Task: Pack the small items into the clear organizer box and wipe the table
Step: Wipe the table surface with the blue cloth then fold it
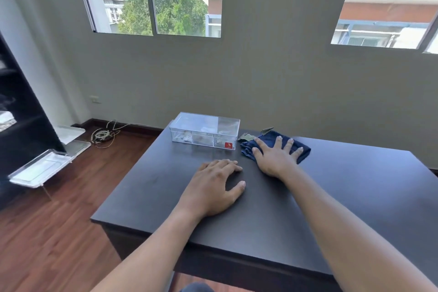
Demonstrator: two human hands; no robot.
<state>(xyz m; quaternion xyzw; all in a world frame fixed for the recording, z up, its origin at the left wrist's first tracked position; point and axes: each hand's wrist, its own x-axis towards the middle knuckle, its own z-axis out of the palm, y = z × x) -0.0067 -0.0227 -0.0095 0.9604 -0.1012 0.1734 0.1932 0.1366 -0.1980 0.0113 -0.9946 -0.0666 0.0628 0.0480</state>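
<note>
Already packed, the box (205,131) sits closed at the worktop's (355,185) far edge. A cloth (270,141) just beside it is pressed flat under the right hand (276,156), fingers (279,140) spread wide; the left hand (213,187), relaxed, holds nothing. Even pressure and overlapping strokes are advised.

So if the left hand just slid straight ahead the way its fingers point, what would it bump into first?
Probably the clear organizer box. The left hand rests on the table, fingers aimed roughly at the box's right end; the angle is hard to judge, so it might slip past.
</note>
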